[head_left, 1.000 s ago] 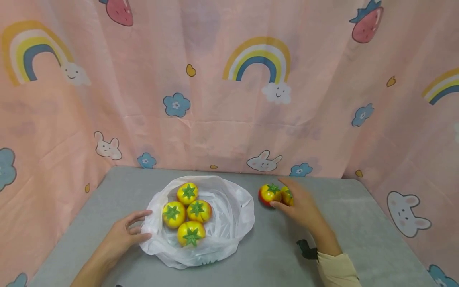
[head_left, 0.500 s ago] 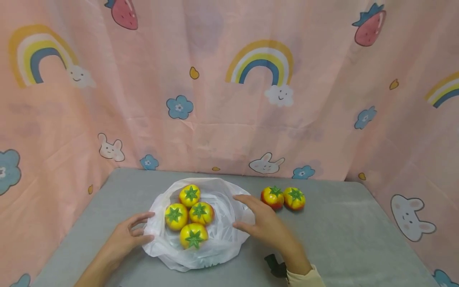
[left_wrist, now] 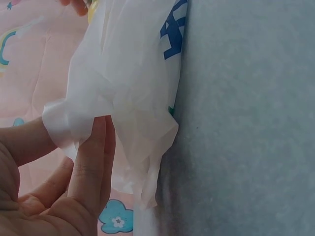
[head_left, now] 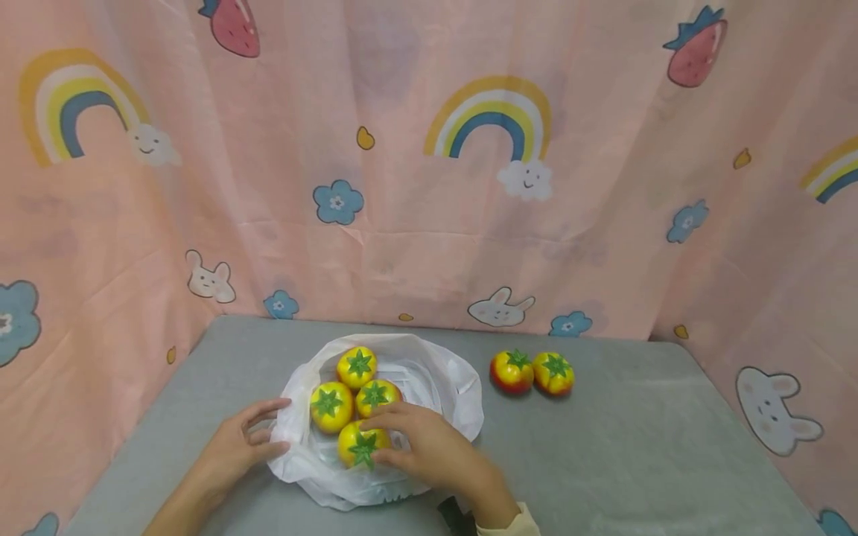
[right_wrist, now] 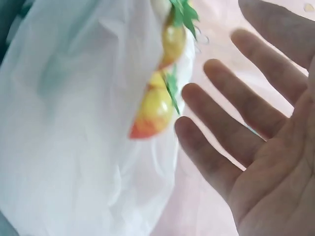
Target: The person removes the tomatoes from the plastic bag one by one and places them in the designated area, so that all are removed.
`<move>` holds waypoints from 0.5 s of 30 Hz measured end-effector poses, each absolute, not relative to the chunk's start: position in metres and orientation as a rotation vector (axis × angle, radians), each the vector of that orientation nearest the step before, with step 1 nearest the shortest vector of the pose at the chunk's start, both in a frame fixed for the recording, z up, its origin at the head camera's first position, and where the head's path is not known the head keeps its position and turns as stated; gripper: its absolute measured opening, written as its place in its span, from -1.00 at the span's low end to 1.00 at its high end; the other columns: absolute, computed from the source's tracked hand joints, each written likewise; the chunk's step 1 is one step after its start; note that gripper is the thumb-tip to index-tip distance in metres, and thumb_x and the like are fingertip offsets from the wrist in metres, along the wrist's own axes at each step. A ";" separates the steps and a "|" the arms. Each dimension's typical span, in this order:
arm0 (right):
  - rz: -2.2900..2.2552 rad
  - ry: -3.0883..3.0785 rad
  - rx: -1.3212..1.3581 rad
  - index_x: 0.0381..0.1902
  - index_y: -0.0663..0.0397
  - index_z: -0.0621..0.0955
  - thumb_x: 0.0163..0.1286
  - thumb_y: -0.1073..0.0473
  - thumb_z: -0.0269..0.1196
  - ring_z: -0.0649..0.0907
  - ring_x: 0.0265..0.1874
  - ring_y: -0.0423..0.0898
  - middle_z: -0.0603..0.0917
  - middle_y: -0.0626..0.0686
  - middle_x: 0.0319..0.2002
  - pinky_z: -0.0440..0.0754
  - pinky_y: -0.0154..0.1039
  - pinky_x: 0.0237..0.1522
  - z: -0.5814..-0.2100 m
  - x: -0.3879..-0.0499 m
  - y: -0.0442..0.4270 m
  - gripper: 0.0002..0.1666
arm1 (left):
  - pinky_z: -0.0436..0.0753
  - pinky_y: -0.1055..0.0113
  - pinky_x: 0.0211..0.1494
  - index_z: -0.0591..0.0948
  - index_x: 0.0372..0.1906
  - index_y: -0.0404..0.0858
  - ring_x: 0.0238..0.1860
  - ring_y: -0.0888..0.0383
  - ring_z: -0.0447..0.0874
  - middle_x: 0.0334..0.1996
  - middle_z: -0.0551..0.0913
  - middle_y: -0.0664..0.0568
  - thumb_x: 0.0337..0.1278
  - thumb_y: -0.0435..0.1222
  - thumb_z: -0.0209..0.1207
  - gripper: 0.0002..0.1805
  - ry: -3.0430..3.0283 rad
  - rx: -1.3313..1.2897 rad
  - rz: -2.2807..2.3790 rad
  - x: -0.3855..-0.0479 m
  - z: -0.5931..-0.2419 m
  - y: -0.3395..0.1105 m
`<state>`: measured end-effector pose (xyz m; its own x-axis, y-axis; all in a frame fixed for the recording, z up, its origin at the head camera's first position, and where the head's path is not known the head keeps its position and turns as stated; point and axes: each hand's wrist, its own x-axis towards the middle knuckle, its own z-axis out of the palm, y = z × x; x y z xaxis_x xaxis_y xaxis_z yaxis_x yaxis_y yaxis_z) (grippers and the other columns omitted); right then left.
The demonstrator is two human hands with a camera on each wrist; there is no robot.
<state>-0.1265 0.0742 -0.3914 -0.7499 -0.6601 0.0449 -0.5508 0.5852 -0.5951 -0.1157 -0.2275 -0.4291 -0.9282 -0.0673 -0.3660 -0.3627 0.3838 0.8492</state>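
Note:
A white plastic bag [head_left: 462, 391] lies with its mouth spread open and several yellow-and-red toy tomatoes [head_left: 331, 408] inside. At its left rim my left hand [head_left: 231, 454] holds the plastic, with fingertips partly covered by a flap of the bag [left_wrist: 123, 73] in the left wrist view. My right hand [head_left: 436, 450] reaches over the bag's near right side, its thumb and fingers apart above the nearest tomato [head_left: 357, 443]. In the right wrist view the right hand's fingers [right_wrist: 216, 152] are spread and hold nothing; whether they touch a tomato cannot be told.
Two more toy tomatoes [head_left: 512, 372] sit side by side right of the bag, on the grey tabletop [head_left: 637, 447]. A pink curtain [head_left: 402, 268] with printed rainbows and bunnies hangs behind and beside the table.
My right hand has moved left from the two loose tomatoes to above the tomatoes in the bag. My left hand stays at the bag's rim. The view has shifted slightly.

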 end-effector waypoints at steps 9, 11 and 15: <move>-0.772 2.665 -0.953 0.21 -0.41 0.59 0.34 -0.10 0.33 0.56 0.22 -0.19 0.55 -0.18 0.27 0.53 -0.08 0.29 -0.408 -0.126 0.063 -0.53 | 0.64 0.02 0.16 0.38 0.43 -0.13 0.21 -0.19 0.57 0.41 0.28 -0.33 -0.01 -0.34 0.44 -0.17 2.348 -0.410 1.571 -0.118 -0.431 -0.227; -0.799 2.669 -0.912 0.23 -0.40 0.57 0.34 -0.10 0.32 0.56 0.22 -0.18 0.54 -0.17 0.28 0.52 -0.06 0.30 -0.410 -0.126 0.061 -0.51 | 0.65 0.02 0.15 0.38 0.43 -0.14 0.19 -0.18 0.58 0.41 0.28 -0.33 0.00 -0.34 0.44 -0.18 2.346 -0.414 1.566 -0.119 -0.432 -0.227; -0.851 2.689 -0.853 0.23 -0.39 0.57 0.32 -0.09 0.34 0.56 0.21 -0.16 0.55 -0.16 0.27 0.52 -0.04 0.28 -0.415 -0.126 0.058 -0.49 | 0.62 -0.02 0.18 0.38 0.43 -0.15 0.24 -0.26 0.53 0.41 0.28 -0.34 -0.01 -0.34 0.44 -0.17 2.353 -0.418 1.557 -0.119 -0.431 -0.226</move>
